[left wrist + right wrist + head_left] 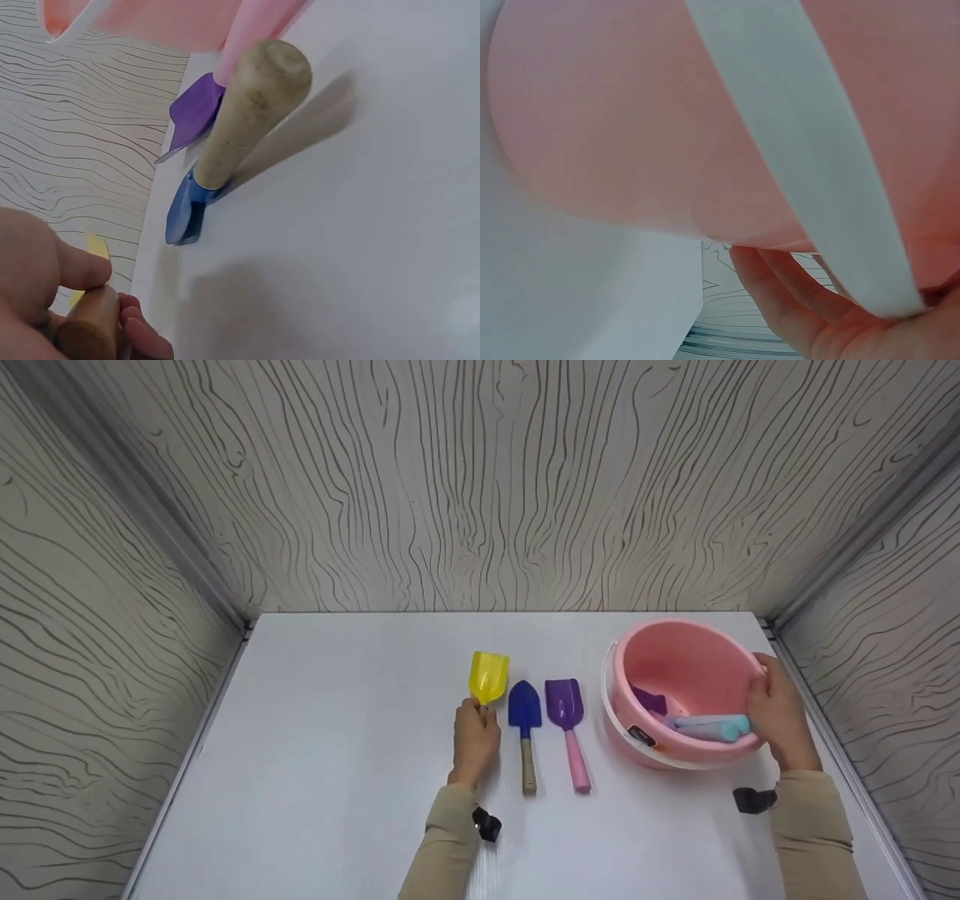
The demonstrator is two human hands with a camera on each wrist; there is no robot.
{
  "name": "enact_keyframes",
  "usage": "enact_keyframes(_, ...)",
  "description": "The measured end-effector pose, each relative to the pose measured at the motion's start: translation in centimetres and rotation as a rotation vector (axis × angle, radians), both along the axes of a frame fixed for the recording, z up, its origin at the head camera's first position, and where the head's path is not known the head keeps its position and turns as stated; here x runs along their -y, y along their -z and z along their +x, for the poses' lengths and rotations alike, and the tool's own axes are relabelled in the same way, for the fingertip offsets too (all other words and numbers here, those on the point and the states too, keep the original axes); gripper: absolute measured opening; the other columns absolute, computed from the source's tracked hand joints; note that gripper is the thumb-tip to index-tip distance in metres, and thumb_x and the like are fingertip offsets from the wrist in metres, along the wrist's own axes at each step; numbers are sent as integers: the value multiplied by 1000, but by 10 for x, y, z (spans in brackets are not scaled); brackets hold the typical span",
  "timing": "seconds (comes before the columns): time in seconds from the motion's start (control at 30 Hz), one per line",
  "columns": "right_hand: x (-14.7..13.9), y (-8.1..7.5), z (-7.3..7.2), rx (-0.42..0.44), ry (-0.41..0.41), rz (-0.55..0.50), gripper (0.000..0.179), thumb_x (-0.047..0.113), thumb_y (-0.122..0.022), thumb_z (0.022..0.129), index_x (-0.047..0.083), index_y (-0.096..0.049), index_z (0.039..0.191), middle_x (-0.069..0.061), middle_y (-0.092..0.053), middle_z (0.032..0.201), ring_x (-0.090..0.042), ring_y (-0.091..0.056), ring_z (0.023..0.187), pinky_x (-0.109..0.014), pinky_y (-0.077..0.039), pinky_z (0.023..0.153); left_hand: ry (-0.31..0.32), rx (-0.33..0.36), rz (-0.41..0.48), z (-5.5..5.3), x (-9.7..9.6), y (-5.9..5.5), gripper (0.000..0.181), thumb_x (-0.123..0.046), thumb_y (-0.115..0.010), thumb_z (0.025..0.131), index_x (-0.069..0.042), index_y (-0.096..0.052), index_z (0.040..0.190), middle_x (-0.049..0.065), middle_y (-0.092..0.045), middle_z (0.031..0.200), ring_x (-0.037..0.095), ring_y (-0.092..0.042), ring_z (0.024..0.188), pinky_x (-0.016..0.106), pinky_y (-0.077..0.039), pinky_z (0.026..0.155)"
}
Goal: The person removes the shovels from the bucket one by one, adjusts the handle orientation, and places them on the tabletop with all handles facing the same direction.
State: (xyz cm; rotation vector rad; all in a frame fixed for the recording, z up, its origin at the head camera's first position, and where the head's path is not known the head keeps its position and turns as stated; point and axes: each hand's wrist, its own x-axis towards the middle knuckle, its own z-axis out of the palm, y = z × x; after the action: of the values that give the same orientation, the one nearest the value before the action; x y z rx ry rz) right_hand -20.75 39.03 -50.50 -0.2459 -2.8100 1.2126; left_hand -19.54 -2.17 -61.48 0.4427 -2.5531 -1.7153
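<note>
My left hand (475, 739) grips the wooden handle (94, 322) of a toy shovel with a yellow blade (489, 676), blade pointing away from me. Just right of it lies a blue trowel (525, 705) with a wooden handle, then a purple shovel (565, 703) with a pink handle. At the right, my right hand (780, 712) holds the rim of a pink bucket (686, 649), thumb inside. The bucket tilts toward me. Inside it lie light-blue handles (709, 727) and a purple piece (649, 700); the rest of them is hidden by the bucket wall.
The bucket's white carrying handle (609, 712) hangs down along its outside. Wood-grain panels (480, 495) enclose the white table (330, 720) at the back and both sides. A small black camera sits on each wrist.
</note>
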Motion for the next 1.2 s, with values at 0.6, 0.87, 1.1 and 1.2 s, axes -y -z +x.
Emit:
enact_keyframes(0.6, -1, 1, -2, -7, -2, 14, 56, 30, -25, 116, 1, -29, 165, -32, -57, 129, -18, -54, 87, -38, -44, 79, -57, 75, -80, 15, -4, 13, 14, -14, -56, 110, 0, -59, 112, 9, -58, 101, 20, -52, 87, 40, -48, 80)
enact_keyframes(0.87, -2, 1, -2, -9, -1, 17, 58, 33, -26, 116, 1, -30, 165, -31, -58, 129, -14, -56, 85, -28, -45, 74, -52, 87, -122, 18, -8, 10, 18, -15, -56, 109, 2, -60, 113, 13, -61, 105, 23, -57, 91, 46, -54, 86)
enact_keyframes(1.1, -2, 2, -1, 11, -3, 1, 59, 34, -24, 117, 2, -28, 165, -34, -54, 138, -25, -56, 97, -40, -46, 82, -35, 119, -118, 18, -8, 3, 16, -14, -56, 109, 2, -59, 108, 13, -59, 101, 23, -54, 88, 44, -52, 83)
enact_keyframes(1.2, -2, 1, -1, 16, -5, 2, 58, 34, -24, 117, 3, -28, 166, -34, -54, 138, -26, -57, 96, -37, -46, 79, -32, 128, -102, 19, -7, 0, 17, -13, -55, 109, 4, -60, 111, 13, -59, 101, 23, -55, 88, 44, -53, 84)
